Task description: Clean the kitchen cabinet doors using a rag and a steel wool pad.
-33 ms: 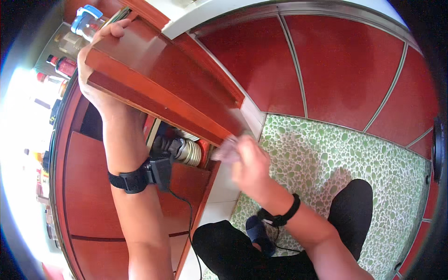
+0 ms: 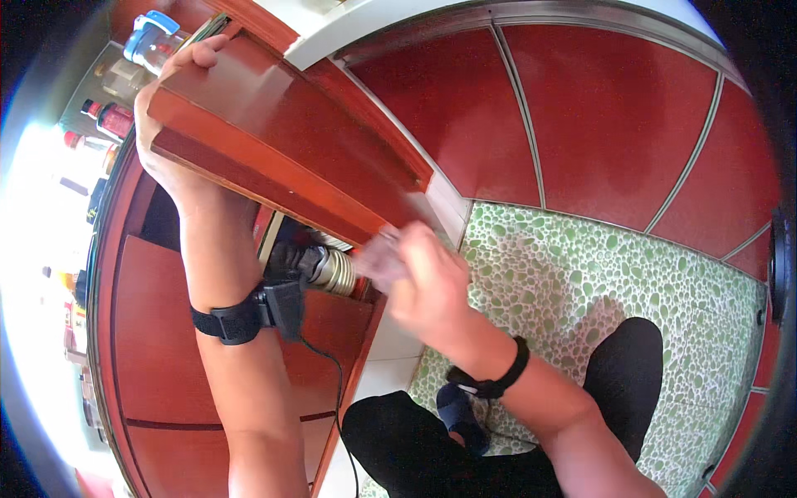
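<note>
My left hand point(image 2: 144, 123) is closed round the far left end of a red cabinet door point(image 2: 307, 124), with its fingertips curled over the top face. The door stands swung out from the cabinet. In my right hand point(image 2: 429, 282) is a crumpled purplish-brown cloth point(image 2: 383, 261), blurred by motion. The cloth lies at the near right end of the door's edge; whether it presses on the edge is hard to tell. Behind the door, a stack of pale bowls point(image 2: 336, 272) shows inside the open cabinet point(image 2: 328, 319).
A clear jug with a blue lid point(image 2: 154, 41) and several bottles point(image 2: 112, 119) stand along the counter at left. Red panelled cabinets point(image 2: 614, 116) line the far side. Green-and-white pebble-patterned floor point(image 2: 531, 257) lies below. A black cable point(image 2: 339, 390) hangs from my left forearm strap.
My right hand and the cloth have shifted a little left and up along the door's edge. The door and my left hand have moved very slightly left.
</note>
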{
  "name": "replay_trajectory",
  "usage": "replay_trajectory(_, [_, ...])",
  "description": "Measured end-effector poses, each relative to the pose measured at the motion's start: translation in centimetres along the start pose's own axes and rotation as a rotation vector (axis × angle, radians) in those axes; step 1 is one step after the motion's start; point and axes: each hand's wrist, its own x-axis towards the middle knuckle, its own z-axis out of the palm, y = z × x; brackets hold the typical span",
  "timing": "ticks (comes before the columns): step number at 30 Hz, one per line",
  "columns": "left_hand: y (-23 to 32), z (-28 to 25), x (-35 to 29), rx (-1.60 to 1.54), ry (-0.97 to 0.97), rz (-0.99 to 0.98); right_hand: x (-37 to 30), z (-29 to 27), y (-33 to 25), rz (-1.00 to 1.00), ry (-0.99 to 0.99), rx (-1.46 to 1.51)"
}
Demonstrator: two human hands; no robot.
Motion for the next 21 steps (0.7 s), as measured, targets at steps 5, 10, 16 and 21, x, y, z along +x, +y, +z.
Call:
replay_trajectory(5, [0.5, -0.1, -0.4, 0.181, -0.05, 0.038, -0.2, -0.9, 0.0, 0.072, -0.036, 0.027])
replay_trajectory(10, [-0.7, -1.2, -0.4, 0.365, -0.066, 0.159, -0.9, -0.5, 0.5, 0.084, -0.058, 0.12])
replay_trajectory(16, [-1.5, -2.2, 0.0, 0.312, -0.117, 0.106, 1.8, 0.2, -0.8, -0.048, -0.019, 0.003])
replay_trajectory(21, [-0.7, 0.2, -0.7, 0.793, -0.069, 0.395, 0.6, -1.2, 0.1, 0.055, -0.055, 0.025])
